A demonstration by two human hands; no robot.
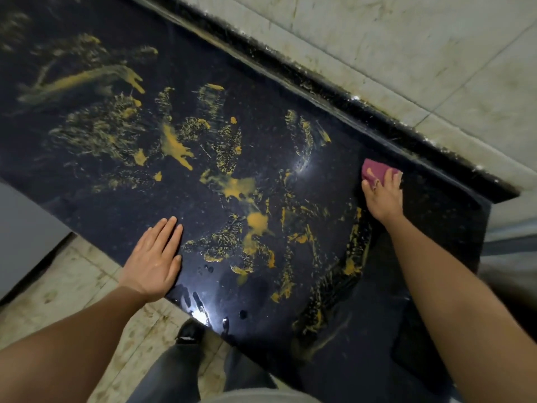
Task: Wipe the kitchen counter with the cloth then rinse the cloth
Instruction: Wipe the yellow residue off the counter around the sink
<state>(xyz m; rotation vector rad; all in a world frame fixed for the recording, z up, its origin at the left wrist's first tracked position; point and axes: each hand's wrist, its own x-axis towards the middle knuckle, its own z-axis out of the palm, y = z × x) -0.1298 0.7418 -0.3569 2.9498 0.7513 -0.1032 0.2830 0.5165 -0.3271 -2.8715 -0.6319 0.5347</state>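
Observation:
A black stone kitchen counter runs across the view, smeared with yellow-orange streaks and blobs over most of its top. A small magenta cloth, stained with a yellow dab, lies near the counter's back right. My right hand presses down on that cloth, fingers spread over it. My left hand rests flat on the front edge of the counter, fingers together, holding nothing.
A raised black backsplash ledge borders the counter's far side, below a stained tiled wall. The counter ends at the right. Pale floor tiles and my dark trousers and shoe show below the front edge.

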